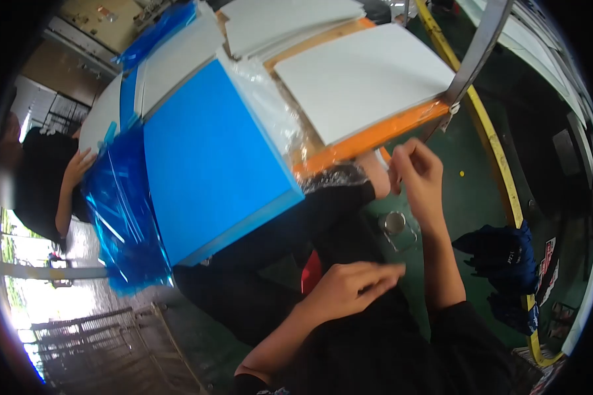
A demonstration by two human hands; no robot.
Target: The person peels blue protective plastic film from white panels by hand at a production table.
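Observation:
My right hand [418, 178] is raised beside the orange edge [382, 133] of the work surface, its thumb and fingers curled into a pinch. Whatever sits between those fingertips, if anything, is too small to make out. Close by on its left is a bare ankle [374, 176] below a dark trouser leg. Lower down, my left hand [356, 288] hovers over my lap, fingers stretched out and holding nothing. Ahead of both hands lie a stack of blue sheets [211, 158] and a stack of white sheets [369, 79].
Crumpled blue film [125, 204] hangs off the left side, near another person's hand [79, 164]. Clear plastic [270, 99] lies between the stacks. A metal post [478, 49] and yellow rail [497, 151] stand right. Dark cloth [501, 257] hangs there.

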